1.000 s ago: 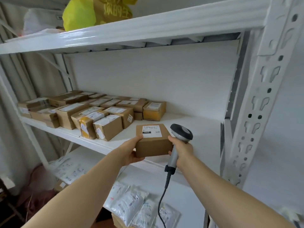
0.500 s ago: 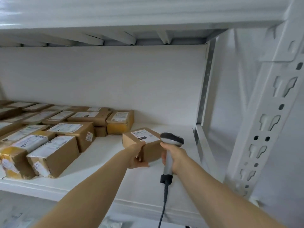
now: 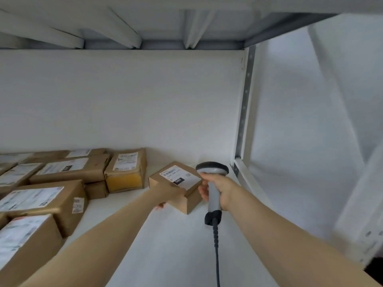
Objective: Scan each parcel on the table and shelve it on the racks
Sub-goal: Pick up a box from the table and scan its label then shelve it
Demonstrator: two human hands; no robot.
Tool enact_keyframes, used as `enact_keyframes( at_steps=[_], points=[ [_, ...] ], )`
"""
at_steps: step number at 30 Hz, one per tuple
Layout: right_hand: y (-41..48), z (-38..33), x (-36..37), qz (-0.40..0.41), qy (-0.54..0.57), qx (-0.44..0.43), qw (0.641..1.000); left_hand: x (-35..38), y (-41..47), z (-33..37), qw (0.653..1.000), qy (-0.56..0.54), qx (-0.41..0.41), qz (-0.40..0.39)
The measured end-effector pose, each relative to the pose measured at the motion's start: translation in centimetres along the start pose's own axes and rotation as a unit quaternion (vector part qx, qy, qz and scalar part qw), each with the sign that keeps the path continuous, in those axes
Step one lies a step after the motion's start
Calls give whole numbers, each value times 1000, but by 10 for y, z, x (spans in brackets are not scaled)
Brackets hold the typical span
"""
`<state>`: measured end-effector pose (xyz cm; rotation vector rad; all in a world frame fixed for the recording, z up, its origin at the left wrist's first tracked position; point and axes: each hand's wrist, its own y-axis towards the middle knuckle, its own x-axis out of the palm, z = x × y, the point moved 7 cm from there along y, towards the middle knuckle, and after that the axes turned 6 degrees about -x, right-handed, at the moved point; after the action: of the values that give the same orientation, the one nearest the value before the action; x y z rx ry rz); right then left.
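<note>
Near the front edge of the white shelf (image 3: pixel 165 245), a dark cable (image 3: pixel 216 251) is seen running up to the scanner (image 3: pixel 212 169). Its grey handle is wrapped tight by the right hand (image 3: pixel 222 190), fingers clenched round it. Just left of it, the small brown parcel (image 3: pixel 191 198) is gripped by the left hand (image 3: pixel 169 192), thumb on top, one fingertip showing at its near side. Whether it is set down or just off the board cannot be told. It is found toward the shelf's back right corner, label up, a narrow gap away from the yellow-taped parcel (image 3: pixel 126 172). More labelled boxes (image 3: pixel 41 204) are packed along the left edge, and the rear upright (image 3: pixel 244 112) is seen behind.
</note>
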<state>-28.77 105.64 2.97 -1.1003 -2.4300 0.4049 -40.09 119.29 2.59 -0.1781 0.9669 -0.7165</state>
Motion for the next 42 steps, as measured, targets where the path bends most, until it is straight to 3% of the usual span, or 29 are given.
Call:
enact_keyframes(
  at_steps=[3,6,9,14,17,27,31,34,42],
  points=[
    [5,1,5,-1,-9,6,1000,-23,0,18,951,256,92,144],
    [7,0,8,5,-9,1,1000,-10,3,27,897,383,202,82],
    [7,-4,10,8,-30,-18,999,7,14,27,869,418,266,16],
    [6,-8,7,31,-20,-31,999,-1,32,32,846,451,239,153],
    [4,-9,4,39,-9,-31,999,-9,48,32,847,436,217,213],
    [-14,-1,-21,83,4,-38,996,-16,77,41,875,362,215,240],
    [-24,8,-26,83,2,-36,996,-18,83,36,859,382,225,257],
    [-33,17,-25,81,1,-38,996,-6,66,27,846,400,224,270],
    [-102,49,-31,55,-18,-63,996,46,-27,7,886,331,243,215]
  ],
)
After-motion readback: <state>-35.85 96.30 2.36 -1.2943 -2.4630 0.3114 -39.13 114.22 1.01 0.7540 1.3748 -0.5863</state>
